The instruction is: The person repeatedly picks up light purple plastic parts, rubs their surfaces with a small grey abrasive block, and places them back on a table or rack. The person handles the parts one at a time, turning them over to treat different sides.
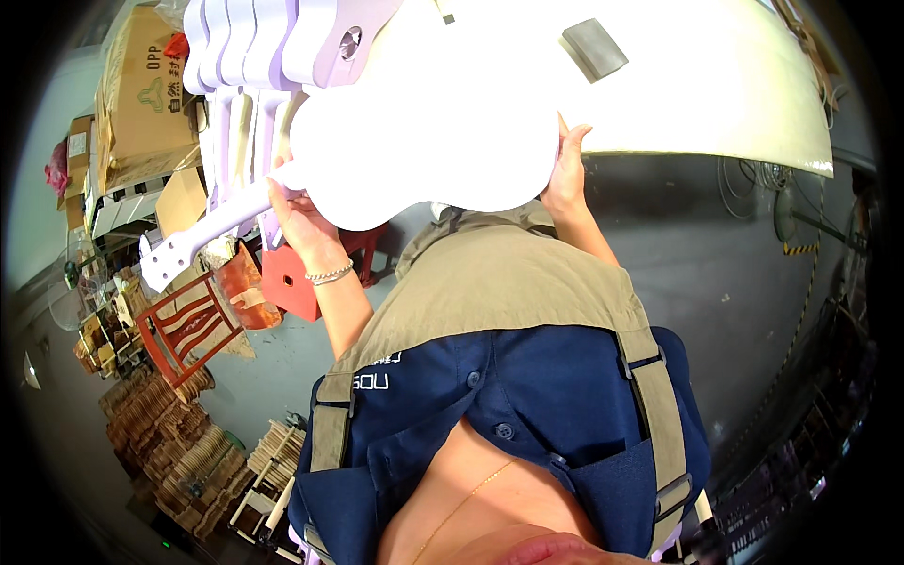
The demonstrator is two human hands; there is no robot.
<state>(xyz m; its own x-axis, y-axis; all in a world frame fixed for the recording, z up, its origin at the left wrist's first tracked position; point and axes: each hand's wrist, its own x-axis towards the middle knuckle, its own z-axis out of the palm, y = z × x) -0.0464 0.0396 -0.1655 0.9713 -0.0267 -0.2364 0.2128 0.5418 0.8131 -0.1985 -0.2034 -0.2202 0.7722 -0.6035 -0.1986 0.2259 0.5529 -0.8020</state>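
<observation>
A pale lilac guitar (424, 160), its body glaring almost white under the light, lies across my front at the near edge of the bright worktable (720, 94). Its neck points left, ending in a headstock with peg holes. My left hand (306, 226) is closed round the neck where it meets the body. At the other end, my right hand (567, 179) grips the rounded bottom edge of the body, thumb up and the other fingers hidden. A dark grey block (595, 50) rests on the table beyond the guitar, with a small dark piece (448, 18) further left.
Several lilac guitars (254, 42) stand in a row at the far left, necks down. Behind them is a cardboard box (146, 104). Below on the left are a red stool (290, 282), a red wooden chair (193, 325) and stacked wooden pieces (160, 443). Coiled cables (753, 179) hang at right.
</observation>
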